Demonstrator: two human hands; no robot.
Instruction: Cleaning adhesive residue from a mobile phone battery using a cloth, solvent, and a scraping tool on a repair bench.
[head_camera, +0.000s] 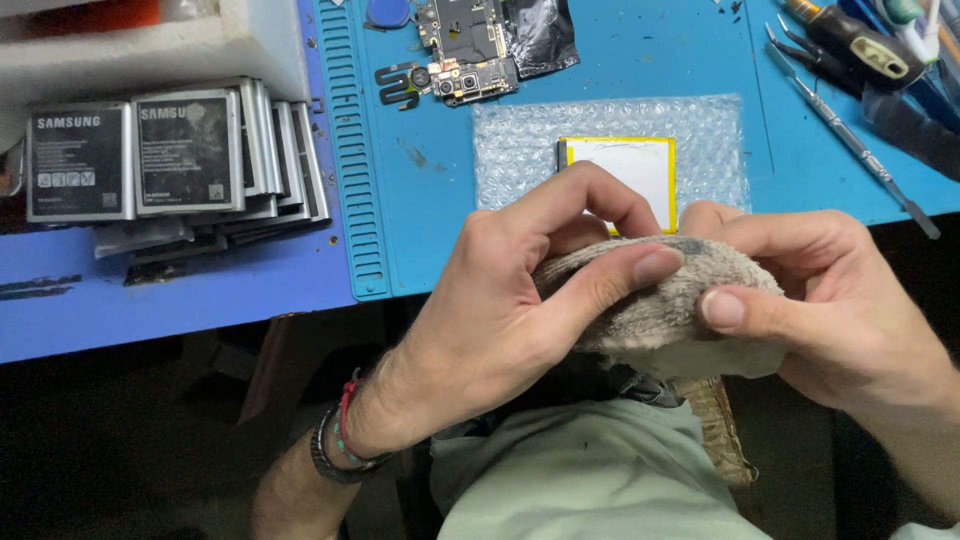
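A worn beige cloth (655, 305) is bunched up between both hands, just in front of the blue work mat (420, 220). My left hand (520, 300) pinches its left side, thumb laid along the top. My right hand (830, 300) grips its right side with the thumb pressed on the fabric. Whatever the cloth wraps is hidden. Just beyond the fingers, a flat white battery with a yellow edge (625, 170) lies on a sheet of bubble wrap (520, 150).
Several grey phone batteries (170, 155) are stacked at the left beside a white foam block (150, 50). A phone circuit board (465, 50) and a black foil bag (540, 35) lie at the mat's far edge. Tweezers, a metal spudger (850, 140) and screwdrivers lie at the right.
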